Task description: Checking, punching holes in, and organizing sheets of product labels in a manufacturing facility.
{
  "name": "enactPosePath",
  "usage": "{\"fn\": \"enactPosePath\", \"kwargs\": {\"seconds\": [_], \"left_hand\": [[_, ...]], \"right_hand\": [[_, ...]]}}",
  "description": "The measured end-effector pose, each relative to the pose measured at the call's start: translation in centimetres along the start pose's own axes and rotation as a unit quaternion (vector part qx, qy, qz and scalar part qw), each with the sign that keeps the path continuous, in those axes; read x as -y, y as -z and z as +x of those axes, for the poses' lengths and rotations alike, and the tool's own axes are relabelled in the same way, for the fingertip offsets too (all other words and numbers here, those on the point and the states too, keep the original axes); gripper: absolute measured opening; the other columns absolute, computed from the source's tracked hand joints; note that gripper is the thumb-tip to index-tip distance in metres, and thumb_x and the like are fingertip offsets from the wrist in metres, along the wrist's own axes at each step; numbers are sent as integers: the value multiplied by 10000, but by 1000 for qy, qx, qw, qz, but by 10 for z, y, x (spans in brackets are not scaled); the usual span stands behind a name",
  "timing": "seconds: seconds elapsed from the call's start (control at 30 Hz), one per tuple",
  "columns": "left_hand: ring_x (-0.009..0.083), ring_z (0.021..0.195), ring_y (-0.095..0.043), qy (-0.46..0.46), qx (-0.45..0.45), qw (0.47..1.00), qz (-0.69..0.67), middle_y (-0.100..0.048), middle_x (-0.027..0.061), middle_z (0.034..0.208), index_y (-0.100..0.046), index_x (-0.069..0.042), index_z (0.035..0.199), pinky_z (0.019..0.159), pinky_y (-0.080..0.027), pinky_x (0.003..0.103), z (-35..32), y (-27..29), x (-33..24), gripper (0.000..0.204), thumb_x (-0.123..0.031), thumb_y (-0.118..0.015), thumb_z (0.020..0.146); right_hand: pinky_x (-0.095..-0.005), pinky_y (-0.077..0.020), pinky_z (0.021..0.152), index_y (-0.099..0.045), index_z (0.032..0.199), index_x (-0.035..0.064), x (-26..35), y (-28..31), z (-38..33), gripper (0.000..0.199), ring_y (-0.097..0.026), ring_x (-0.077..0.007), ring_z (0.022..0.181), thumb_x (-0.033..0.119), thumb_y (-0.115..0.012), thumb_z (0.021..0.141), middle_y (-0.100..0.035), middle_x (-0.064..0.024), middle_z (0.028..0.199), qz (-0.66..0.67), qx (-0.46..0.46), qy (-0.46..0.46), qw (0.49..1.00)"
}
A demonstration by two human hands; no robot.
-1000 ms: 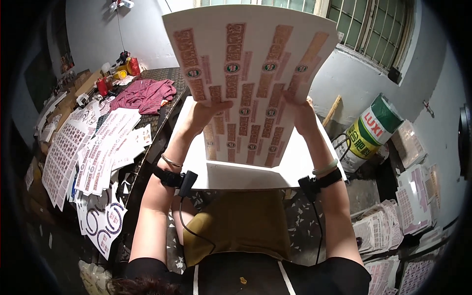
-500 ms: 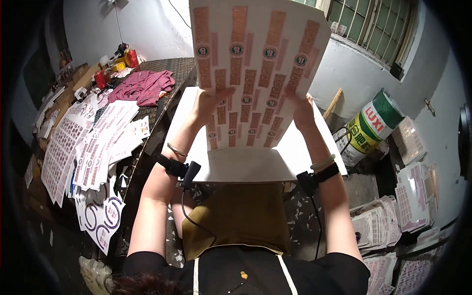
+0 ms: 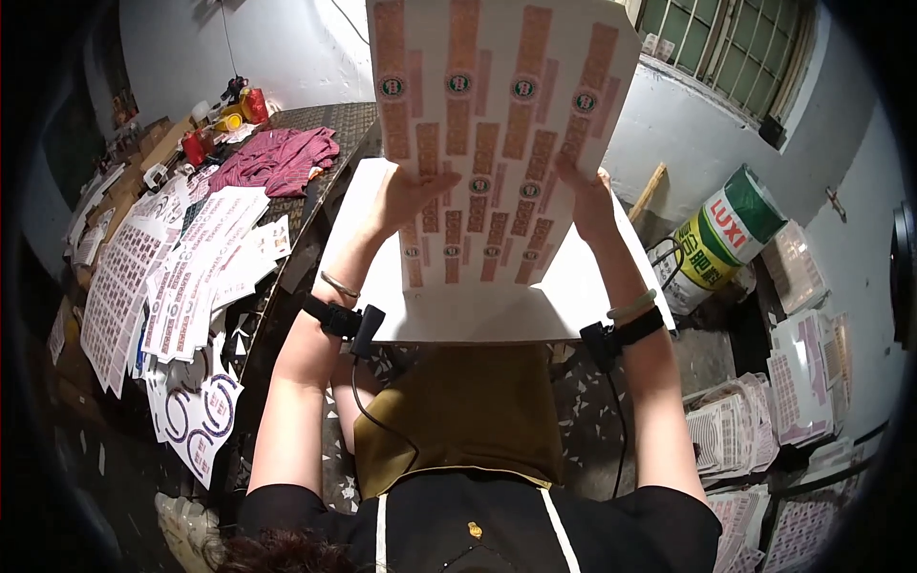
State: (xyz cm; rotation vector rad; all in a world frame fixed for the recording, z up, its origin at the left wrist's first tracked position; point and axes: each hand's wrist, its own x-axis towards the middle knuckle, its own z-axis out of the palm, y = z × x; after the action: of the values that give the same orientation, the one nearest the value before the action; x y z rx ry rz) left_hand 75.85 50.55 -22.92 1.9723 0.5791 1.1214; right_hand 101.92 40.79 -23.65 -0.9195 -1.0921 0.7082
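Observation:
A large stack of printed sheets [image 3: 497,143], or one stiff sheet, stands upright before me with its lower edge on a white work surface [image 3: 458,320]. Rows of orange-brown strips and small green round emblems cover its near face. My left hand [image 3: 406,199] grips its left edge, the thumb stretched flat across the print. At the opposite edge my right hand [image 3: 590,196] holds on the same way, thumb in front. The fingers behind are hidden, and I cannot make out how many sheets there are.
On the left, a dark table [image 3: 334,129] bears loose printed papers [image 3: 205,263] and a crumpled red cloth [image 3: 277,160]. A green, white and yellow sack [image 3: 726,234] leans at the right wall near a wooden stick [image 3: 650,191]. Bundled printed sheets [image 3: 735,430] lie at lower right.
The upright sheets appear slightly higher in the picture, with both hands still on their side edges. My left thumb has shifted a little on the print.

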Motion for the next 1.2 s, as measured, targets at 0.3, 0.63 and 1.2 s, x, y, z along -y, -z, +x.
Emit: {"fn": "enactPosePath", "kwargs": {"seconds": [0.3,0.63,1.2], "left_hand": [[109,824,-617,-97,-34,994,27,-703,38,903,-665,15,1067,736,-510,289,-11,0,42,240,-167,-652,911],[47,701,-553,37,43,998,-41,-648,-5,814,-666,-3,1028,568,-432,220,-31,4,-4,205,-181,-598,953],[180,815,-673,469,130,834,-261,-664,159,1004,-535,138,1153,713,-544,300,-47,-51,158,418,-236,-497,971]], "right_hand": [[-301,-526,760,-641,1116,-16,-12,-3,-10,354,-636,-127,856,223,-705,864,-679,-86,1009,28,-9,24,999],[-239,-531,656,-538,1109,-44,44,14,-8,336,-633,-99,806,193,-667,907,-680,-118,932,-42,-7,25,999],[-285,-533,661,-548,1118,-135,-192,81,-28,344,-662,-171,777,118,-626,899,-674,-178,932,-285,-55,-275,916]]}}
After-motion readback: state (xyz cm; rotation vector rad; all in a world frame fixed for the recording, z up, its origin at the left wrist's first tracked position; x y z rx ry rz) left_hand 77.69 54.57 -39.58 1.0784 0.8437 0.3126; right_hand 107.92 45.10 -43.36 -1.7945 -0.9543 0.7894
